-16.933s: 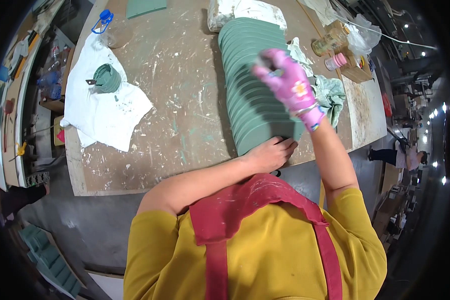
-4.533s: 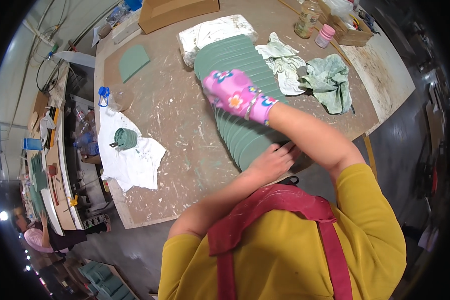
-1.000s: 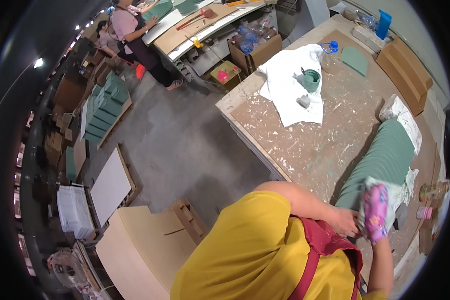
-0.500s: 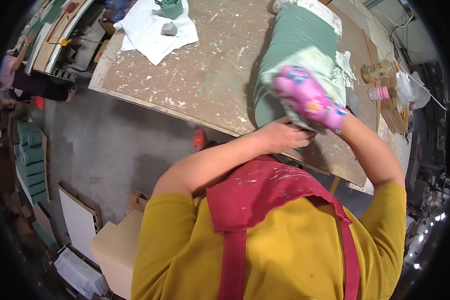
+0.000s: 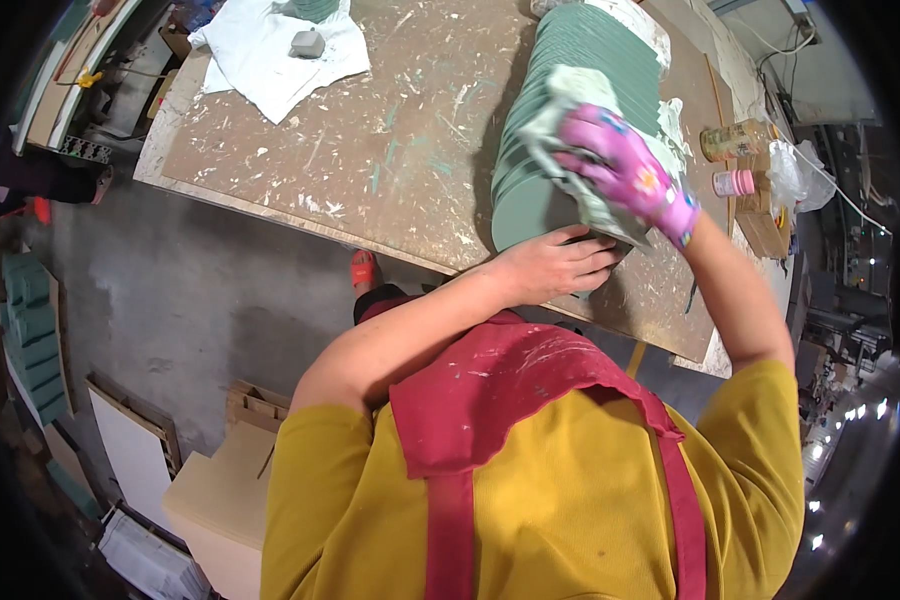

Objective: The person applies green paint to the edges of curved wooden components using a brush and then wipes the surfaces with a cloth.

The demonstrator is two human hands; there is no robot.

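Note:
A large green cylinder (image 5: 610,45) with a ribbed side lies lengthwise on the paint-spattered table, its flat round end toward me. My right hand (image 5: 615,165), in a pink flowered glove, is closed on a pale greenish-white cloth (image 5: 582,88). That cloth is pressed against the near part of the ribbed side and hangs down past the glove. My bare left hand (image 5: 560,265) lies at the bottom of the near end, fingers stretched out against it. The cloth and my right arm cover part of the cylinder's right side.
On the table (image 5: 370,150), a white cloth (image 5: 270,65) at far left bears a small grey block (image 5: 307,44). Along the right stand a jar (image 5: 732,140), a pink-and-white container (image 5: 733,183) and a cardboard box (image 5: 765,215). Green molded pieces (image 5: 35,330) are at left, cardboard boxes (image 5: 220,480) below.
My gloved hand has slid slightly up with the cloth, which now bunches at the cylinder's left side. My left hand stays at the near end. The whole view has shifted a little.

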